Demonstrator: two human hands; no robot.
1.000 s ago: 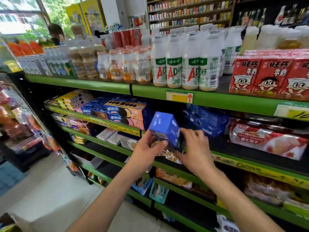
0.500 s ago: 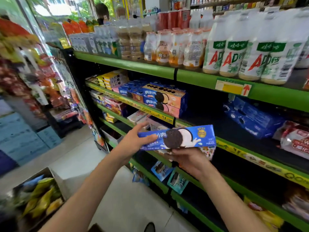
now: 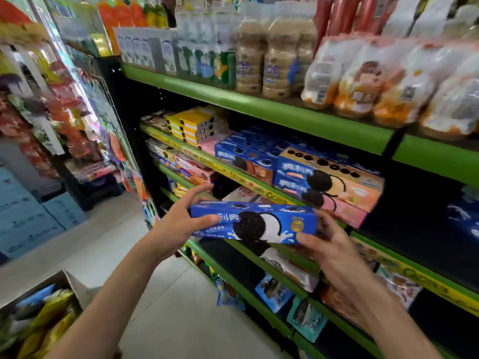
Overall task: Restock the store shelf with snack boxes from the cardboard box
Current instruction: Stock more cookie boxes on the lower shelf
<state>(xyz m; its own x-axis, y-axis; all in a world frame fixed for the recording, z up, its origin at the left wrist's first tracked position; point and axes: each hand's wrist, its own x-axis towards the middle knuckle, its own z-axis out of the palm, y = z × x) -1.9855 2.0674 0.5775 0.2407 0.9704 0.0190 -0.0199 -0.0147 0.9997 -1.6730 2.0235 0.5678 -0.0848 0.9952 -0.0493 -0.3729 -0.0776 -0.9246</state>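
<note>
Gripping the blue cookie box (image 3: 252,224) endwise, left hand (image 3: 176,224) and right hand (image 3: 334,251) should probably slide it level beside the stacked cookie boxes (image 3: 329,182)

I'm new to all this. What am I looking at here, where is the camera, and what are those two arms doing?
There is no machine here: these are a person's bare arms, filmed by a wide-angle camera worn on the head, looking forward and down. The left hand and the right hand hold a long blue cookie box by its two ends, in front of a green store shelf. That shelf's second level carries stacked cookie boxes and yellow boxes; bottled drinks stand on top. At lower left sits an open cardboard box with snack packs inside.
</note>
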